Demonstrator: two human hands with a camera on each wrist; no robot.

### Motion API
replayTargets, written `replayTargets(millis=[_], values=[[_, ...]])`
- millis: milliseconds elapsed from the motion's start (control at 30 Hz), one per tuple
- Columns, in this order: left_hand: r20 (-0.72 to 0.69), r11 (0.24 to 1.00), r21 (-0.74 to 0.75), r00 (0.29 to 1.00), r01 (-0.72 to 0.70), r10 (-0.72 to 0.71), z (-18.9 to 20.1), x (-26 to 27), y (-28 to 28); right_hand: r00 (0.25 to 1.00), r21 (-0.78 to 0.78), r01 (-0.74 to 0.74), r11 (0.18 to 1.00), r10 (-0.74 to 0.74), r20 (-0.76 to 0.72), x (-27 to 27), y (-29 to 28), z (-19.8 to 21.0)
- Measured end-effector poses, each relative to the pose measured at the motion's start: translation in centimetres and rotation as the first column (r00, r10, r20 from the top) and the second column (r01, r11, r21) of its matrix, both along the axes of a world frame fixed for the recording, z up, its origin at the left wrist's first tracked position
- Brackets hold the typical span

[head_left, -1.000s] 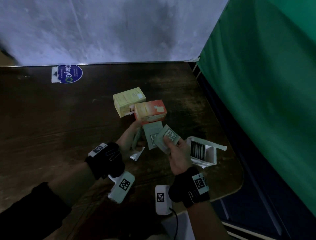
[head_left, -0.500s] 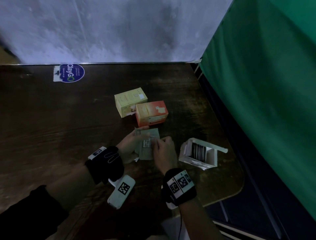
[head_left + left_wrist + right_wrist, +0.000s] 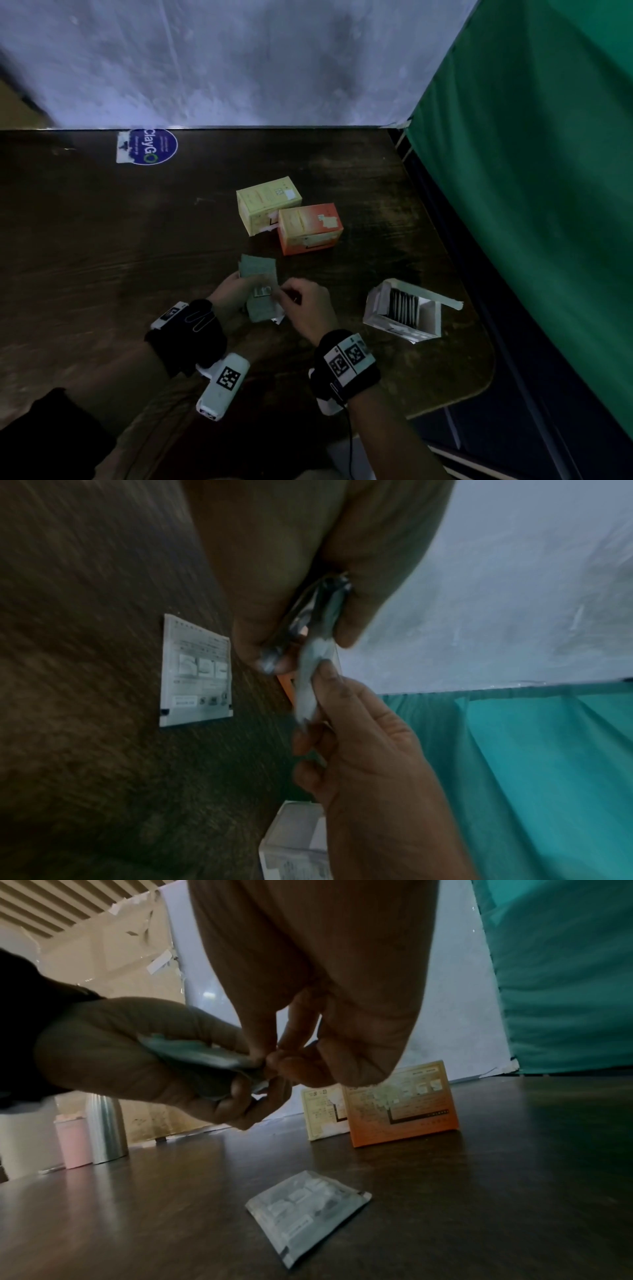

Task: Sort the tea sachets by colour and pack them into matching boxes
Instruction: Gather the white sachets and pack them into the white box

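Observation:
My left hand [image 3: 245, 286] grips a small stack of pale green tea sachets [image 3: 257, 272] just above the dark table. My right hand [image 3: 286, 296] pinches the stack's near edge; the right wrist view shows its fingertips [image 3: 274, 1061] pinching the sachets [image 3: 202, 1057] against the left hand [image 3: 137, 1058]. One more sachet [image 3: 308, 1210] lies flat on the table under the hands, as the left wrist view also shows, sachet [image 3: 197, 672]. A yellow box [image 3: 269, 204] and an orange box [image 3: 310, 228] stand shut behind. An open white box [image 3: 404, 311] holding several dark sachets lies to the right.
A green curtain [image 3: 531, 205] hangs along the table's right edge [image 3: 455, 274]. A blue round sticker [image 3: 150, 146] is at the back left by the white wall. In the right wrist view a pink cup [image 3: 73, 1139] and a metal bottle [image 3: 104, 1129] stand far left.
My right hand brought its sachet leftwards from near the white box to the left hand's stack. Both hands dropped lower over the table, and the fanned sachets are gathered together.

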State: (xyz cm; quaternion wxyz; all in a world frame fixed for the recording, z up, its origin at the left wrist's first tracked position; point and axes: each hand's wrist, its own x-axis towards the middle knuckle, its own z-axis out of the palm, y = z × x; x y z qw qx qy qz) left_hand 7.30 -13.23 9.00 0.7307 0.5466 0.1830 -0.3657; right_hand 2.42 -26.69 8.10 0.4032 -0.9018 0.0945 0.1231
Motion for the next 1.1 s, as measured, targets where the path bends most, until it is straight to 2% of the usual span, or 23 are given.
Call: replayTargets(millis=[100,167,267,333,433,500,567,667,733,800,867,933,1000,1100], values=[[-0.031,0.991,-0.008,0.990,-0.136,0.136,-0.6,0.6,0.3,0.987,-0.040,0.155,0.987,-0.156,-0.030,0.7,-0.3,-0.6],[-0.014,0.977,0.003,0.977,-0.214,0.214,-1.0,1.0,0.6,0.984,-0.158,0.162,0.974,-0.172,-0.053,0.8,-0.6,-1.5],[0.061,0.979,0.079,0.981,-0.189,0.184,-1.1,1.3,0.8,0.971,-0.315,-0.124,0.941,0.049,-0.234,0.3,-0.2,-3.3],[0.027,0.983,0.070,0.986,-0.168,0.166,-1.0,1.4,0.6,0.951,-0.372,-0.223,0.901,0.116,-0.288,-0.2,0.2,-4.1],[-0.012,0.990,0.081,0.993,-0.114,0.116,-1.2,1.4,0.5,0.982,-0.328,-0.106,0.939,0.046,-0.185,-0.3,0.1,-4.5],[0.006,0.993,0.084,0.997,-0.082,0.082,-1.2,1.3,0.4,0.985,-0.276,-0.063,0.959,0.016,-0.169,-0.1,-0.1,-4.6],[0.016,0.993,0.081,0.996,-0.090,0.089,-1.3,1.3,0.2,0.983,-0.257,-0.074,0.964,0.027,-0.182,0.0,-0.4,-4.3],[0.016,0.978,0.078,0.982,-0.191,0.190,-1.2,1.1,0.3,0.979,-0.290,-0.163,0.943,0.119,-0.163,0.1,-0.7,-3.6],[0.042,0.966,0.092,0.970,-0.241,0.238,-1.4,1.2,0.6,0.983,-0.308,-0.167,0.936,0.136,-0.119,-0.1,-1.0,-3.2],[0.084,0.959,0.138,0.967,-0.250,0.240,-1.6,1.2,0.9,0.997,-0.232,-0.045,0.972,0.027,-0.079,-0.3,-1.6,-2.8],[0.117,0.951,0.149,0.960,-0.270,0.254,-1.6,1.1,1.0,0.982,-0.007,0.158,0.987,-0.158,-0.100,-0.8,-2.0,-2.3],[0.137,0.961,0.133,0.965,-0.244,0.226,-1.3,0.7,0.8,0.944,0.271,0.309,0.912,-0.261,-0.199,-1.3,-1.8,-1.1],[0.154,0.988,0.114,0.984,-0.108,0.090,-0.8,0.2,0.2,0.934,0.424,0.325,0.845,-0.217,-0.283,-1.7,-1.4,0.0],[0.123,0.995,-0.080,0.991,0.064,-0.054,0.4,-0.5,-1.3,0.935,0.395,0.175,0.902,-0.028,-0.352,-1.7,-1.2,1.0]])
